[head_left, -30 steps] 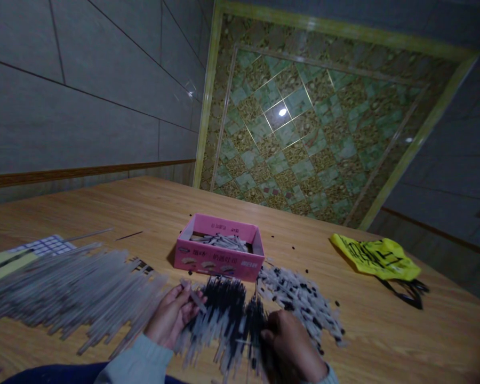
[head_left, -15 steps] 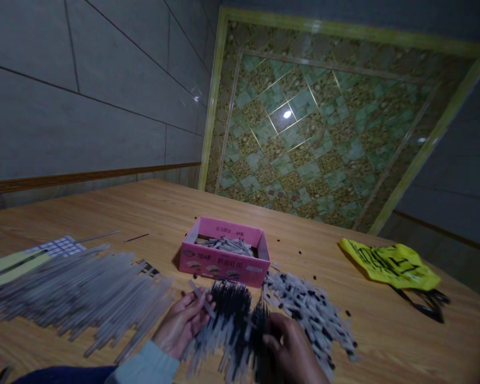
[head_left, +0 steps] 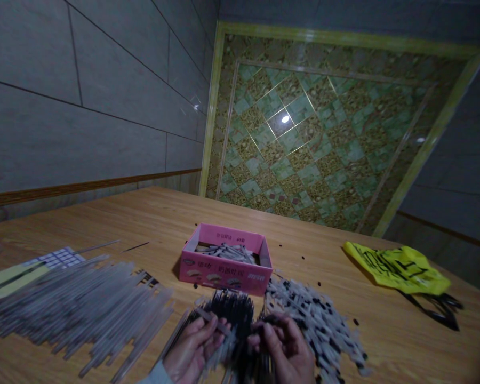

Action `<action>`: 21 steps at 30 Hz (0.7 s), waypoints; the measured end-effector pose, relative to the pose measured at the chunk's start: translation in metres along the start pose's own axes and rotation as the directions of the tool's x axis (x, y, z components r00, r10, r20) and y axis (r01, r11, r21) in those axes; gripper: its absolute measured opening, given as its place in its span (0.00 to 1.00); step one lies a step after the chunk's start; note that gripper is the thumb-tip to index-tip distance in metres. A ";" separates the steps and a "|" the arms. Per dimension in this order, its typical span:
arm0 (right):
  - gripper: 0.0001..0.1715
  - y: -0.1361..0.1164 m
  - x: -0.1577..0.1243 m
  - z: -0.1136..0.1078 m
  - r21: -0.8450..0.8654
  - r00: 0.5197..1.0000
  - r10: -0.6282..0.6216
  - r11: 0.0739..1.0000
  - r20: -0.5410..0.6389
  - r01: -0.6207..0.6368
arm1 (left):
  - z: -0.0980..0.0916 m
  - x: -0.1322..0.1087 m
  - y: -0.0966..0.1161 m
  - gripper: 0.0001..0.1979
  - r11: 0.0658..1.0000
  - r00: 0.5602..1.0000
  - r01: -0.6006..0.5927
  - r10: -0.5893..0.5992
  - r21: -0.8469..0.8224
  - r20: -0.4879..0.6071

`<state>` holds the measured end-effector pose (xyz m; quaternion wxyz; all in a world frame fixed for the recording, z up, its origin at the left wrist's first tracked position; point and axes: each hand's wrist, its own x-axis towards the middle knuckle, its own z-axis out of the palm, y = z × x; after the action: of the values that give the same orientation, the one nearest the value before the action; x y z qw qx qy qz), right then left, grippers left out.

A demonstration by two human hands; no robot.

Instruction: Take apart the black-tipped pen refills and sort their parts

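Observation:
My left hand [head_left: 194, 349] is closed in a pinch on a short clear tube [head_left: 213, 320] near the bottom edge of the view. My right hand [head_left: 285, 346] is closed too, its fingertips pinched on a thin dark refill [head_left: 260, 321]. Both hands hover close together over a heap of black-tipped refills [head_left: 234, 309]. Just beyond stands a pink cardboard box [head_left: 224, 272] with several grey pieces lying in it. A pile of short grey pieces with black ends [head_left: 312, 317] lies to the right of my hands.
A wide spread of long clear tubes [head_left: 76, 304] covers the wooden table [head_left: 152, 213] at the left, beside a printed sheet [head_left: 58, 257]. A yellow bag [head_left: 396, 261] with black handles lies far right. Small black bits are scattered behind the box.
Both hands have drawn together in front of me; the right hand rose from the pile and now pinches a refill next to the tube in the left hand.

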<state>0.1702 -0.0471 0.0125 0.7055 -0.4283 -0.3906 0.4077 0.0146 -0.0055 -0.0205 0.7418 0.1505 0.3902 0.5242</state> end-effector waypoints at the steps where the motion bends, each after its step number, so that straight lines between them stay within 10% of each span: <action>1: 0.17 -0.003 0.000 -0.002 -0.006 0.999 -0.018 1.000 -0.029 0.018 | 0.000 -0.001 -0.001 0.09 1.000 1.000 0.001 -0.001 0.006 0.004; 7: 0.16 -0.015 0.000 -0.009 -0.058 0.974 -0.145 0.989 -0.173 0.137 | -0.001 -0.004 0.002 0.11 0.907 0.961 -0.241 0.172 0.346 0.218; 11: 0.18 -0.026 0.002 -0.014 -0.079 0.971 -0.139 0.989 -0.196 0.126 | -0.003 -0.009 0.005 0.11 0.379 0.802 -0.585 0.403 0.717 0.441; 15: 0.17 -0.035 0.004 -0.018 -0.121 0.958 -0.188 0.979 -0.214 0.165 | -0.002 -0.015 0.003 0.19 -0.083 0.704 -0.610 0.399 0.788 0.587; 21: 0.18 -0.034 0.004 -0.020 -0.157 0.959 -0.181 0.976 -0.217 0.148 | 0.002 -0.022 -0.001 0.22 -0.320 0.633 -0.592 0.383 0.739 0.673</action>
<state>0.1973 -0.0596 0.0381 0.7459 -0.4868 -0.3681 0.2669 0.0136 -0.0248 -0.0100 0.1326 0.8063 0.4702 0.3337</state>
